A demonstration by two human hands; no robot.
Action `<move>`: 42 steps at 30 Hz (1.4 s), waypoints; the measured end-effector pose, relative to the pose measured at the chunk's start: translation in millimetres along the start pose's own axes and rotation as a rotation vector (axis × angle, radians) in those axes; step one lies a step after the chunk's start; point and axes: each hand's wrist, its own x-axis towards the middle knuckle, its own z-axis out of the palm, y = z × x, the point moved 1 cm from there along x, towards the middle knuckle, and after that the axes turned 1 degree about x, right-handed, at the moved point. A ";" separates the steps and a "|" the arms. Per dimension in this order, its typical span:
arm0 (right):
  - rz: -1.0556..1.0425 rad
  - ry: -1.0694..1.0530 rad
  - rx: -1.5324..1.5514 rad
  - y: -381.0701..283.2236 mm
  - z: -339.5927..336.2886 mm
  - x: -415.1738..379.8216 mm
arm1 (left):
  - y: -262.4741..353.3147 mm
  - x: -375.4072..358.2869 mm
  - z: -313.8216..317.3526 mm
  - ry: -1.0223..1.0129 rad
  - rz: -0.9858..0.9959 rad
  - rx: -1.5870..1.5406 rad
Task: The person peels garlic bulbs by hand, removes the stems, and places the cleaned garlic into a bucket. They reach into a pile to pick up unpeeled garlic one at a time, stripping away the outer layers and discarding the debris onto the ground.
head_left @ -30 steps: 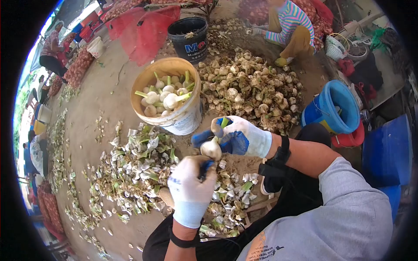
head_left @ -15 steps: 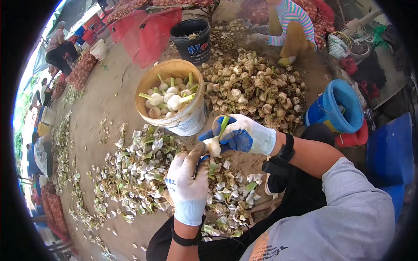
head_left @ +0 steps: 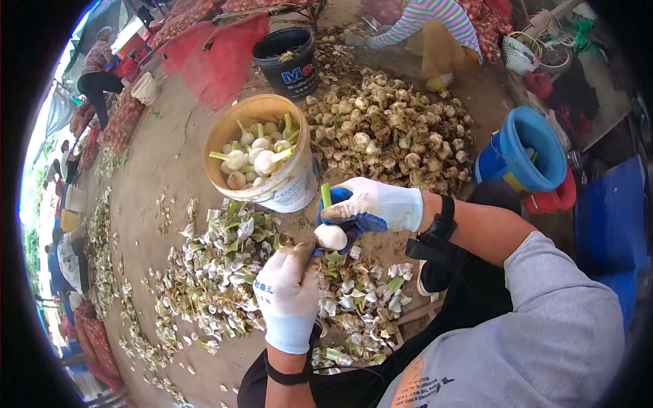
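My right hand (head_left: 360,207), in a white glove with blue palm, is closed round the green stem and side of a white garlic bulb (head_left: 330,236). The stem points up from the fingers. My left hand (head_left: 289,275), in a soiled white glove, is closed at the bulb's lower left, its fingertips pressed together; what they hold is hidden. Below both hands lies a spread of peeled skins (head_left: 228,251). Beyond them stands a tan bucket (head_left: 299,160) with trimmed white garlic bulbs (head_left: 262,162) in it.
A heap of unpeeled garlic (head_left: 401,136) lies behind my right hand, beside a black bucket (head_left: 289,68). A blue bucket (head_left: 493,160) stands right, next to a red container (head_left: 554,197). Another person (head_left: 435,34) crouches behind the heap. More people and red net sacks (head_left: 129,119) are at left.
The bulb has turned, its stem more upright and more of its smooth white side showing. My left hand is slightly lower. The crouching person's hands have moved left and away.
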 end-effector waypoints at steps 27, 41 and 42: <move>0.096 -0.238 0.270 17.2 -9.8 0.0 | -34.2 10.1 -24.8 -0.046 -0.363 0.154; 0.124 -0.245 -0.321 16.5 -2.9 -10.0 | 15.2 6.2 -2.8 -0.199 0.087 -0.004; 0.119 -0.257 -0.325 17.3 -4.3 -12.0 | 16.3 7.1 -1.1 -0.194 0.106 -0.021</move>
